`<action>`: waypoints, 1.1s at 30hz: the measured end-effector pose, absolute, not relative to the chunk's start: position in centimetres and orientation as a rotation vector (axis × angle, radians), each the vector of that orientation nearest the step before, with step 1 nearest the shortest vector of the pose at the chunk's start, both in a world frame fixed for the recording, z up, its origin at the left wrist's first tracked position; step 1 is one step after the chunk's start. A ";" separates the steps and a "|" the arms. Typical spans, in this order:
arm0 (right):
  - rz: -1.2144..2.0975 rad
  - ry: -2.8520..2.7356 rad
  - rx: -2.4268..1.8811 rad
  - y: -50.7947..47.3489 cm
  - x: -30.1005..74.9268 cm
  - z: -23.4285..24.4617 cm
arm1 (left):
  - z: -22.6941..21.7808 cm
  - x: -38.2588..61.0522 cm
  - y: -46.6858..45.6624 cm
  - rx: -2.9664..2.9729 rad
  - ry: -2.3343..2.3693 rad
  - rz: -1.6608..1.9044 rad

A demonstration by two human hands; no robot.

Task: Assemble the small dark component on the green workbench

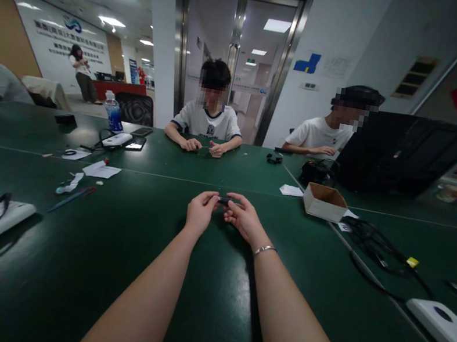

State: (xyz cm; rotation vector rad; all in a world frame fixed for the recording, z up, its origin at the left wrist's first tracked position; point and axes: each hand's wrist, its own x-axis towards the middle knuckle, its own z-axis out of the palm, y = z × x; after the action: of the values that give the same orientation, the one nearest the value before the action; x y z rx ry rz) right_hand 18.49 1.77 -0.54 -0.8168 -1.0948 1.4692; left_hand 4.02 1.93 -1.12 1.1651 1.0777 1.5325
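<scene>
Table (208,309) underneath: a slip would likely land there, cause being a fingertip-only grip. Left hand (200,213) and right hand (246,221) both curled, finger and thumb nearly closed on opposite ends of dark piece (224,200). Piece sits between the fingertips, over the table; details too small to tell.

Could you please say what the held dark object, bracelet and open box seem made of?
Held dark object: perhaps plastic, being black; finish too small to tell. Bracelet: probably polished metal, from its silvery shine. Open box: likely matte cardboard; thin walls, brown inside.
</scene>
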 end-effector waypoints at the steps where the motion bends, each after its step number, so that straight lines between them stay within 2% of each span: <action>1: 1.461 -1.101 -0.819 1.7 18.5 -0.5 | -1.0 4.0 1.9 1.161 1.077 1.530; 33: 1.403 -1.152 -0.818 1.4 18.6 -0.5 | -1.2 3.8 1.9 1.184 1.188 1.464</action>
State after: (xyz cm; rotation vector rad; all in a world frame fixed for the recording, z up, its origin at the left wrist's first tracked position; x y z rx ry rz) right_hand 18.58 1.45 -0.54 -0.8177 -1.1523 1.4034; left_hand 3.82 1.87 -1.18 1.1841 1.1882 1.4645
